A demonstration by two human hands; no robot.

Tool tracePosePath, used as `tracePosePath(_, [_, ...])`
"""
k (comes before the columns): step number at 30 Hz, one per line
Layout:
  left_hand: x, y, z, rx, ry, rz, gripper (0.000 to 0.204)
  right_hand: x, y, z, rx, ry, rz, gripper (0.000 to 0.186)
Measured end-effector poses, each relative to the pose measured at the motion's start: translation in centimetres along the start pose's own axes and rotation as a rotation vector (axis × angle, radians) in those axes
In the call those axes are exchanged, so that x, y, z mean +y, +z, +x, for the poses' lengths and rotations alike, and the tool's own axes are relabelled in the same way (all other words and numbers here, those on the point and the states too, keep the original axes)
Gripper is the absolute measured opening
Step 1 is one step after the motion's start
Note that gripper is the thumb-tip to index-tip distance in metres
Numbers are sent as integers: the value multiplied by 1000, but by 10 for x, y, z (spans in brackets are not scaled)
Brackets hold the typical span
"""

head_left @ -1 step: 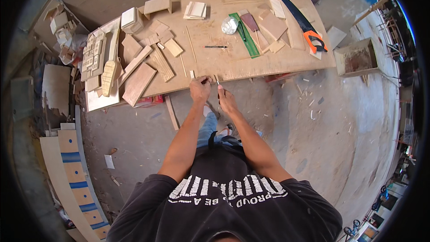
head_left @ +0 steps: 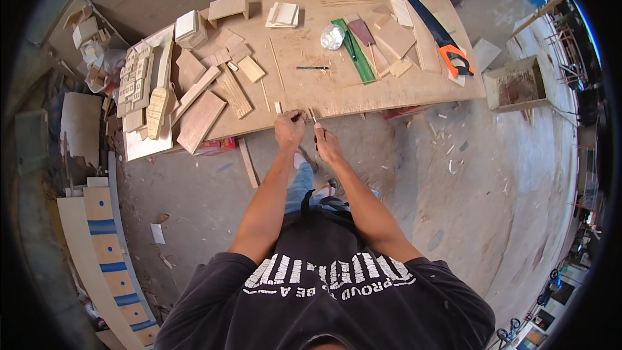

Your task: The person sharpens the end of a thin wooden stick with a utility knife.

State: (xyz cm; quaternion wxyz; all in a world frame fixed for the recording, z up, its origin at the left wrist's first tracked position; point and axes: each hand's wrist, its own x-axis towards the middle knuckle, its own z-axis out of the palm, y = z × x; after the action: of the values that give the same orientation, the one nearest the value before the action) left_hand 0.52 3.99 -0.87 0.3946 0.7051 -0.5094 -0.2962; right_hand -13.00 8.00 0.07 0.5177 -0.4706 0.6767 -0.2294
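At the near edge of the wooden table (head_left: pixel 337 105), my left hand (head_left: pixel 289 131) is closed in a pinch around a tiny piece that I cannot make out, perhaps a wood sliver. My right hand (head_left: pixel 328 145) grips a slim dark-handled tool; its narrow metal blade (head_left: pixel 314 116) points away from me, a short gap from the left fingertips. Whether it is a knife or a chisel does not show. Just beyond the left fingers lies a small pale wood block (head_left: pixel 278 107). A dark pencil-like stick (head_left: pixel 312 67) rests farther in on the tabletop.
Wood offcuts (head_left: pixel 202 121) and a stack of cut panels (head_left: pixel 136 84) crowd the table's left. A green strip (head_left: pixel 355 52), a round shiny object (head_left: pixel 332 36) and an orange-handled handsaw (head_left: pixel 447 48) lie to the right. Beyond the right end stands an open box (head_left: pixel 516 84).
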Motion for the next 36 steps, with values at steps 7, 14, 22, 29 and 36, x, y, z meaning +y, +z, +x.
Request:
tracePosePath(7, [7,-7,2,-52,-68,21,17,1,7,2,-62,96,23,67])
tracePosePath(14, [12,-5,1,-46,-98,-4,17,9,12,10,-63,89,40,68])
tracePosePath(22, [4,-1,2,-24,-99,24,16,18,14,14,-52,32,50,70])
tracePosePath(29, [12,-4,0,-32,-61,20,17,51,27,31,-27,-94,182,63])
tracePosePath(36, [10,-3,-2,-18,-106,42,18,40,27,26,58,-217,50,63])
